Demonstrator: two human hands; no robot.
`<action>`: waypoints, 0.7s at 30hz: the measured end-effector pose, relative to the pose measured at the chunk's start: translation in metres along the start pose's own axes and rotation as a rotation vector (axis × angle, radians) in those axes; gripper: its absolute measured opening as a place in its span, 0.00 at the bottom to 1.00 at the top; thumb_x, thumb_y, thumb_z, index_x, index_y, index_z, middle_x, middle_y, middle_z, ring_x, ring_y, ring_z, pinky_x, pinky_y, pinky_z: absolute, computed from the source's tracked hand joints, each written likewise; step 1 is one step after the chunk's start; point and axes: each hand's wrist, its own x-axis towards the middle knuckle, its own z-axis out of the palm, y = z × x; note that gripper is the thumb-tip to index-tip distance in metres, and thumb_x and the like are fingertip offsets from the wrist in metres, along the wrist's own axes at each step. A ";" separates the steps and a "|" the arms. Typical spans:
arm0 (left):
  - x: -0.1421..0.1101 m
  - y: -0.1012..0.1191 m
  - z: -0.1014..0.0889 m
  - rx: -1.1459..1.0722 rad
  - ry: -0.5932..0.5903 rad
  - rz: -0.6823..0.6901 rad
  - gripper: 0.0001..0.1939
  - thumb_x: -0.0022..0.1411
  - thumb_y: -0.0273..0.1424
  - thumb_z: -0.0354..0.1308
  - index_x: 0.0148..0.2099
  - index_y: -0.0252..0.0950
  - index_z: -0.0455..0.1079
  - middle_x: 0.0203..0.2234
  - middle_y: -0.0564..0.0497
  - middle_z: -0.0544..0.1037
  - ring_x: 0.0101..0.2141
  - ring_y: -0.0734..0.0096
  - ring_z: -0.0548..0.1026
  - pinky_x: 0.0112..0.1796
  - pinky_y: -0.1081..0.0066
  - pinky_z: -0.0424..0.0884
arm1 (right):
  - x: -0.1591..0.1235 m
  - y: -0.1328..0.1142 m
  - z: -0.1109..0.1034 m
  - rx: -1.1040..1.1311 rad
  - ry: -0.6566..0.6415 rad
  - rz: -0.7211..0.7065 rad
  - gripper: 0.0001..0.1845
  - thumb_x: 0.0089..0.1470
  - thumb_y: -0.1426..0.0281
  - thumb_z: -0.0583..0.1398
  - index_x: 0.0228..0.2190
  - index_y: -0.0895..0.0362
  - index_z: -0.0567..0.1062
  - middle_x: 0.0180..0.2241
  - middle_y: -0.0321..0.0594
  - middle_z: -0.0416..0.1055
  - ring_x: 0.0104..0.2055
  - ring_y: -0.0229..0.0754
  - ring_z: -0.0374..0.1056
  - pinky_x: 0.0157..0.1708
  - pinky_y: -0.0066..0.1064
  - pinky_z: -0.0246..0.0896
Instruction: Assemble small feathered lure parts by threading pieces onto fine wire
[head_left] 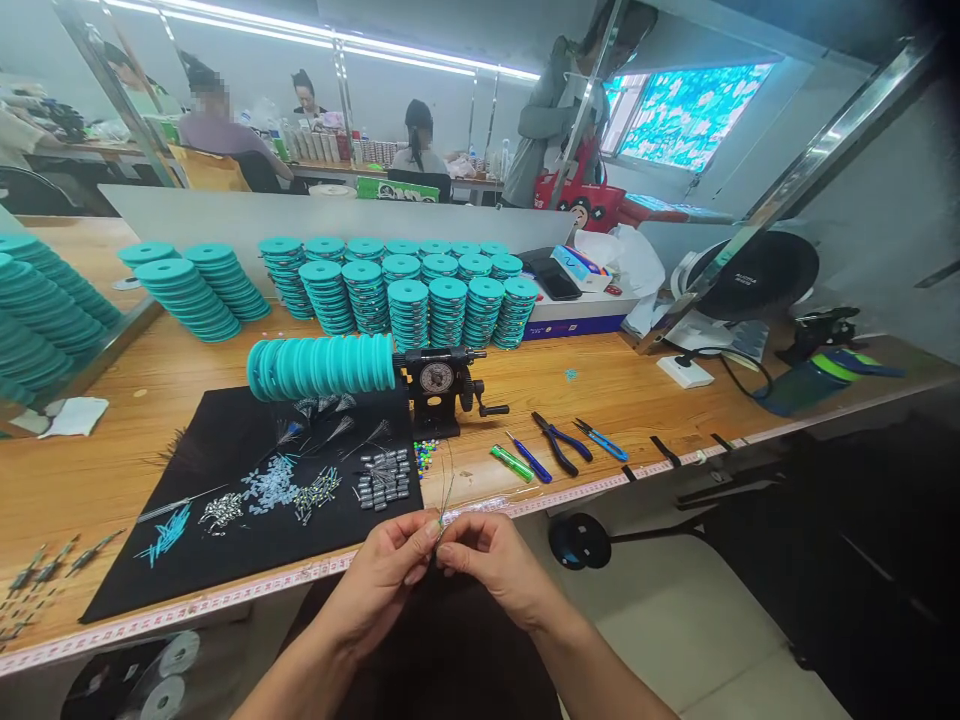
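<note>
Precariously, the left hand (pixel 379 590) and right hand (pixel 495 575) pinch thin wires (pixel 447 495) between nearly touching fingertips, just off the bench edge (pixel 600 487). A loosened pinch could drop them; their springy ends could snag the nearby beads (pixel 424 456).

bare left hand (pixel 382 585) and bare right hand (pixel 491 572) close together, fingertips (pixel 429 533) pinching at centre; wrists just behind grip; bare left forearm (pixel 300 685), bare right forearm (pixel 592 665) angling in below grip.
</note>
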 end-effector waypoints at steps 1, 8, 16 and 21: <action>0.000 0.000 0.000 -0.003 -0.005 0.001 0.15 0.60 0.39 0.63 0.29 0.31 0.72 0.22 0.56 0.61 0.24 0.76 0.51 0.25 0.74 0.49 | -0.001 0.002 0.001 0.005 -0.005 0.006 0.14 0.44 0.63 0.72 0.26 0.61 0.78 0.24 0.35 0.73 0.27 0.37 0.66 0.32 0.29 0.60; 0.000 -0.003 -0.002 0.021 0.015 0.006 0.17 0.61 0.41 0.62 0.28 0.32 0.70 0.21 0.58 0.57 0.24 0.76 0.48 0.26 0.75 0.50 | -0.004 0.006 -0.001 0.016 -0.032 0.042 0.12 0.46 0.66 0.71 0.26 0.60 0.77 0.25 0.34 0.72 0.30 0.35 0.63 0.33 0.27 0.56; -0.003 0.000 -0.008 0.071 0.033 0.019 0.17 0.58 0.41 0.65 0.28 0.32 0.72 0.22 0.56 0.64 0.23 0.77 0.48 0.24 0.73 0.45 | -0.006 -0.002 -0.011 0.099 -0.199 0.176 0.16 0.49 0.60 0.69 0.27 0.61 0.74 0.29 0.39 0.72 0.28 0.34 0.64 0.28 0.26 0.54; -0.006 0.003 -0.009 0.073 0.032 0.031 0.18 0.56 0.42 0.66 0.25 0.32 0.71 0.22 0.57 0.62 0.23 0.77 0.48 0.23 0.73 0.46 | -0.003 -0.007 -0.011 0.091 -0.182 0.156 0.16 0.47 0.62 0.71 0.27 0.61 0.75 0.27 0.38 0.73 0.27 0.34 0.64 0.29 0.26 0.54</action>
